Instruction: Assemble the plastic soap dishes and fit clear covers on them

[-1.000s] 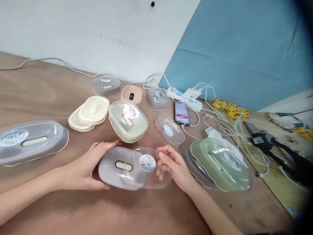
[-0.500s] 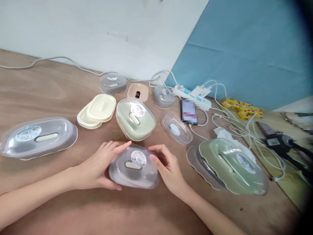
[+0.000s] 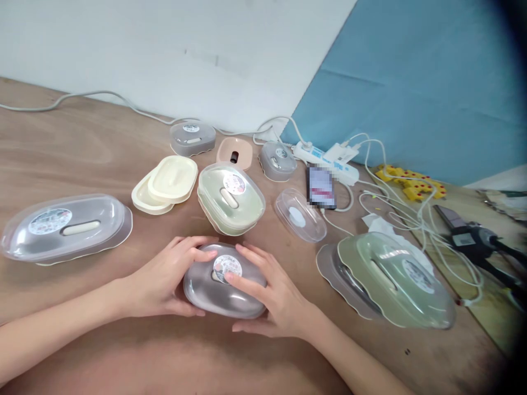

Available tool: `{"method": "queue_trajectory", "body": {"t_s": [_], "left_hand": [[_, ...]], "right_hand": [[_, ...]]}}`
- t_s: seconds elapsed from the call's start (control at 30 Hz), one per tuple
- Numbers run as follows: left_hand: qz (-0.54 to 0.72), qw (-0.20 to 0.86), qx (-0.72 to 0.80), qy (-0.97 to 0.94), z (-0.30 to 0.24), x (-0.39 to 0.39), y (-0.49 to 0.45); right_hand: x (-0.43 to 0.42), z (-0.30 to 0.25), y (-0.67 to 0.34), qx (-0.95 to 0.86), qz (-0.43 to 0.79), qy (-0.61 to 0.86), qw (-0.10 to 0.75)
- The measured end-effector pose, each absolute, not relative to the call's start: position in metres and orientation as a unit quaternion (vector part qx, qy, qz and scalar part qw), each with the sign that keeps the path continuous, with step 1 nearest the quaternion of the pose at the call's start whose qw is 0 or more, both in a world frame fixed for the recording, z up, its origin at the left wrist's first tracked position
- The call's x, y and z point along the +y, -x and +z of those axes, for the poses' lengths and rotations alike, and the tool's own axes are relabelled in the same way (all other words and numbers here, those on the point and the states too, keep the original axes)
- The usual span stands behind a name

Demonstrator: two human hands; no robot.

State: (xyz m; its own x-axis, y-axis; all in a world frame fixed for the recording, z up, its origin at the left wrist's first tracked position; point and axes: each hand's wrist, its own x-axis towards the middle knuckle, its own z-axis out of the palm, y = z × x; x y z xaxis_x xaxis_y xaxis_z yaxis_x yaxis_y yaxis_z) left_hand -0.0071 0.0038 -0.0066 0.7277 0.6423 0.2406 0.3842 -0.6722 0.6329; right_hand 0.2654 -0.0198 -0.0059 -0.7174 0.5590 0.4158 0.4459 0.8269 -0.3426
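Note:
A small grey oval container [image 3: 214, 291] with a clear lid and a round sticker sits on the wooden table in front of me. My left hand [image 3: 164, 280] cups its left side, fingers curled over the lid's edge. My right hand [image 3: 267, 296] lies flat over the right half of the lid, fingers pressing down on top and thumb under the near rim. Both hands hold the same container.
Around it lie a big clear-lidded grey container [image 3: 66, 226], cream lids [image 3: 167, 182], a green container [image 3: 231, 198], a clear lid [image 3: 300, 215] and a large green one [image 3: 395, 278]. A phone [image 3: 320, 186], power strip [image 3: 325, 156] and cables lie to the right.
The clear lid slid left from its offset position onto the grey base. My right hand then came over the top of the lid, and my left hand closed around the left side.

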Motion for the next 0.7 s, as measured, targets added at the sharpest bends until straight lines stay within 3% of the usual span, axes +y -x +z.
{"method": "queue_trajectory", "body": {"t_s": [0.7], "left_hand": [[0.221,0.313,0.291,-0.877,-0.0067,0.0021,0.0093]], "right_hand": [[-0.0201,-0.0032,-0.2611,-0.922,0.124,0.254,0.264]]}}
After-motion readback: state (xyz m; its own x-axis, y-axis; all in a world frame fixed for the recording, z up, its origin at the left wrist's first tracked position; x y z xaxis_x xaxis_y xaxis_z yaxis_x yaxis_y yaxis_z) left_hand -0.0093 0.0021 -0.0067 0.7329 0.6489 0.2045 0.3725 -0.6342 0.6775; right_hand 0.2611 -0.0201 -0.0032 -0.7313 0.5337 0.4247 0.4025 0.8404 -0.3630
